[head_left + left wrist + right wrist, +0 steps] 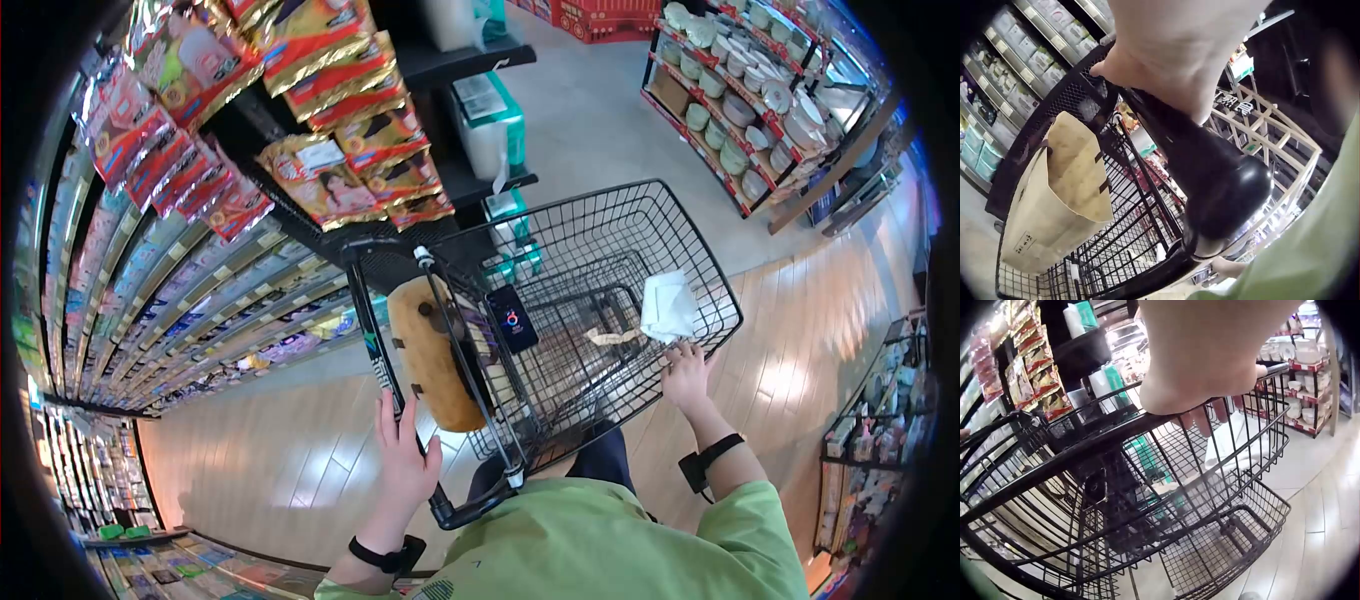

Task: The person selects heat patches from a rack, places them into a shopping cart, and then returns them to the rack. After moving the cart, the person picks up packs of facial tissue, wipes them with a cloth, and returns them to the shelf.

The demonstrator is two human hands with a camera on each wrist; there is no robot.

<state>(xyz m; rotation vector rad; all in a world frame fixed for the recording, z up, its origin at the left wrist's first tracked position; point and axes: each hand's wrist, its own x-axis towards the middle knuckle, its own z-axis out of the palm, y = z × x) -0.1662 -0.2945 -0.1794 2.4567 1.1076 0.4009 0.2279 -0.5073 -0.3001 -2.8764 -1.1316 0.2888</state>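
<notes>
Hands (405, 455) (686, 377) gripping wire cart (640, 215) (black mesh)

A black wire shopping cart (1147, 506) is shown across the middle and lower frame, its top rim gripped at upper centre by the right hand (1210, 356), whose fingers (1200, 419) are curled over the wire. Inside the basket, a white folded item (1235, 447) is seen at centre right just below the hand, and a dark phone-like object (1094, 487) is seen against the wire at centre left. Snack packets (1029, 375) are hung on a rack at upper left, a shelf of bowls (1300, 394) is placed at upper right, and pale plank flooring (1322, 531) is seen at lower right.
</notes>
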